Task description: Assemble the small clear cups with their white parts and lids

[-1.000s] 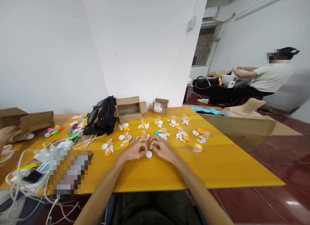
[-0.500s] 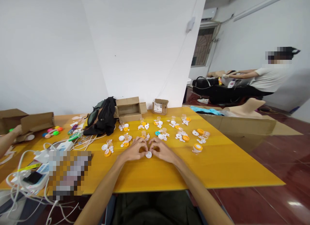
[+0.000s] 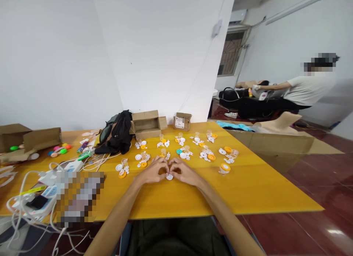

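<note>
My left hand (image 3: 152,170) and my right hand (image 3: 185,171) meet over the near middle of the yellow table (image 3: 248,197). Fingers and thumbs curl in, pinching a small white round plastic piece (image 3: 169,177) from both sides; its upper edge is hidden by the fingertips. Beyond the hands lie groups of small parts: clear cups, white discs, dotted white pieces and orange rings. Nearest on the right stands a clear cup with an orange ring lid (image 3: 225,167). A teal ring (image 3: 179,151) lies just past my right hand.
Left are white cables, a power strip (image 3: 73,169) and a blurred-out flat device (image 3: 82,197). A black bag (image 3: 120,134), an open carton (image 3: 146,125) and a small carton (image 3: 182,121) line the back. Across the room a person (image 3: 309,86) sits beside a dark bench.
The white piece has tilted slightly between my fingertips; both hands stay in place. Another person's hand at the left box has left the view. The person across the room has shifted posture.
</note>
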Motion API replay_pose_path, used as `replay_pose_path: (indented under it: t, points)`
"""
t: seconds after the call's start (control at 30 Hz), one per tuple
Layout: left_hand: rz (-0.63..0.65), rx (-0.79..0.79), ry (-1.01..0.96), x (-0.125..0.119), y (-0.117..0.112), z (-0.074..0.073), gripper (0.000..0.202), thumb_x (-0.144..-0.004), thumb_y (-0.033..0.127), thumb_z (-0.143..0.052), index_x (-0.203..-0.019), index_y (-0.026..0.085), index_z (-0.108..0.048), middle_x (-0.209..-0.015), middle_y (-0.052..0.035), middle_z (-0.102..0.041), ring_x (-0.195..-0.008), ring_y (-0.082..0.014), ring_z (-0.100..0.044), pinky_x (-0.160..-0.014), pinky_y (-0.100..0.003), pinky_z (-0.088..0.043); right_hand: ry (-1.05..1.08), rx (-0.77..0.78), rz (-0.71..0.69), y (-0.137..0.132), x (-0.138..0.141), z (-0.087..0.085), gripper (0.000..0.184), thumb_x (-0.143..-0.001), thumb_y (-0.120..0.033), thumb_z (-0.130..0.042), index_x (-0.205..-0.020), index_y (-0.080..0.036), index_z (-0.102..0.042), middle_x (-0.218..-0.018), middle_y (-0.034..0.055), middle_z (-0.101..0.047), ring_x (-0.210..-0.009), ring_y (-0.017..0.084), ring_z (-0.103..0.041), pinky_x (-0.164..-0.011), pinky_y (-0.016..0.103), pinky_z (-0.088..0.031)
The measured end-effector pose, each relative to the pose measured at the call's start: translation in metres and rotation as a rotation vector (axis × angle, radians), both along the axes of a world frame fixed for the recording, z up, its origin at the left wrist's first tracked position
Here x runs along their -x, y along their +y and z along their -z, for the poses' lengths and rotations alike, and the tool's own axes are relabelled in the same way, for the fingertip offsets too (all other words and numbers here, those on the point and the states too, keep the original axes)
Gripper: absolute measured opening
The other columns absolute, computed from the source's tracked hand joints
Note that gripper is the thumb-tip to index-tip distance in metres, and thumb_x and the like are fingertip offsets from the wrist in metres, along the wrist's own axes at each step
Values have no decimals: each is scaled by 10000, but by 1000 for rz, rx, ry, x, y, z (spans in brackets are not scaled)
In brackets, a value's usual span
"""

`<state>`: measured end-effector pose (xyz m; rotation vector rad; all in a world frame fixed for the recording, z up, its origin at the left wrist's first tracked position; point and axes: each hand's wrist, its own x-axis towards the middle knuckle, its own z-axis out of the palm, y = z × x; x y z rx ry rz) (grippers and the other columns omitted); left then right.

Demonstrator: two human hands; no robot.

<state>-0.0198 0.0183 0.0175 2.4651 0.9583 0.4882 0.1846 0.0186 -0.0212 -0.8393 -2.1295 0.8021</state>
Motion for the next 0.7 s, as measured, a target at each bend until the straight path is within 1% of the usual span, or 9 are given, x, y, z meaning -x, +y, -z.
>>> replay_pose_path:
  t: [0.03, 0.13, 0.2, 0.33, 0.7]
  points:
    - [-3, 5, 0, 0, 0, 0, 42, -823, 238, -679, -852, 229, -650, -1021, -38, -563, -1080, -239, -468, -970, -381, -377, 5, 0, -2, 0, 0, 0, 110, -856, -188, -625, -758, -221, -661, -1056, 51, -600, -1039, 216, -589, -936, 386, -467]
    - [-22, 17, 6, -1, 0, 1, 212, -747, 317, -771, -889, 236, -635, -1035, -33, -567, -1076, -250, -469, -960, -383, -379, 12, 2, -4, 0, 0, 0, 114, -868, -197, -619, -762, -218, -658, -1046, 51, -599, -1025, 211, -591, -931, 379, -468]
    - [-37, 16, 16, -2, -1, 1, 278, -704, 342, -808, -893, 238, -633, -1041, -33, -569, -1076, -256, -469, -958, -387, -378, 4, 4, -5, 0, 0, 0, 124, -876, -201, -614, -762, -215, -660, -1056, 54, -595, -1026, 213, -590, -927, 380, -469]
    - [-47, 14, 36, -3, -1, 1, 248, -713, 330, -795, -883, 241, -638, -1039, -31, -569, -1076, -257, -466, -973, -399, -366, -15, -11, -12, -1, -1, -2, 143, -887, -215, -609, -755, -214, -663, -1076, 56, -586, -1046, 217, -584, -937, 386, -467]
    - [-52, 3, 47, -2, -1, 0, 196, -749, 286, -756, -876, 233, -616, -1043, -36, -552, -1072, -251, -459, -980, -403, -364, -10, -61, 20, -1, 0, -2, 117, -879, -218, -626, -768, -223, -663, -1071, 51, -583, -1066, 216, -585, -961, 375, -461]
